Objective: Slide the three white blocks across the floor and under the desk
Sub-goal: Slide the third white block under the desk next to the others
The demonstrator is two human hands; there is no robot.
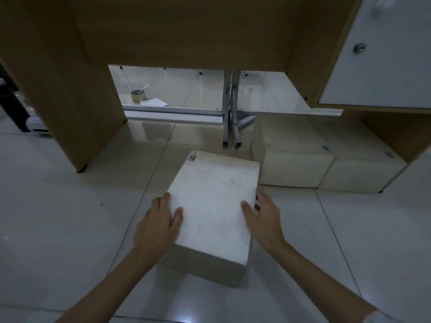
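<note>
A white block (214, 201) lies on the tiled floor in front of the wooden desk (177, 31), its far end pointing toward the gap beneath. My left hand (158, 222) clasps its left side with the thumb on top. My right hand (263, 215) clasps its right side the same way. Two more white blocks sit side by side under the desk's right part: one (289, 145) nearer the middle, the other (359, 159) beside the right panel. The held block's far right corner is close to the nearer of them.
The desk's left side panel (70, 101) stands on the floor at left. A white cabinet door (384, 54) hangs at upper right. Metal frame legs (231, 117), a tape roll (138, 96) and paper lie beyond the desk. A dark object (11, 99) stands far left.
</note>
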